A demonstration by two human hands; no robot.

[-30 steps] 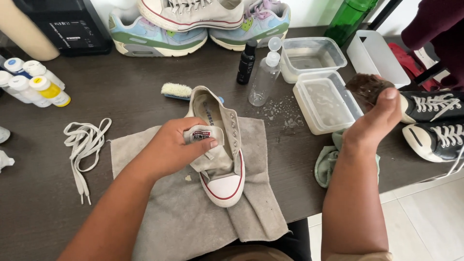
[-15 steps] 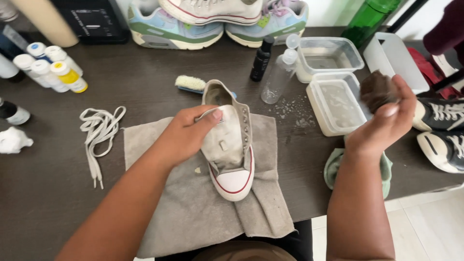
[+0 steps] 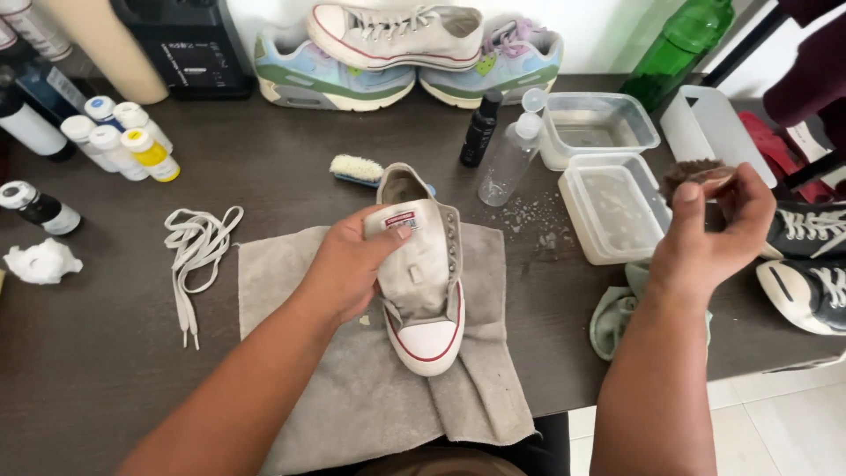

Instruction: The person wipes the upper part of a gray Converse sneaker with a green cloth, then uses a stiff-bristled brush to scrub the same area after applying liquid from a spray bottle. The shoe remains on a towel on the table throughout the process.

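While soapy water fills the near tub (image 3: 617,207), the far tub (image 3: 599,128) looks emptier.

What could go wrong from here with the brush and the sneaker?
1. The brown brush in the right hand hangs near the black sneakers; drips might land on them.
2. The left hand pins only the tongue of the white sneaker, so it may slide on the grey cloth.

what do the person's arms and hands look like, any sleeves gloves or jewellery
Both forearms are bare to the bottom edge of the picture: no sleeves show. The left hand and the right hand wear no gloves, and no rings, watch or bracelet are visible. Fingernails are short and unpainted.
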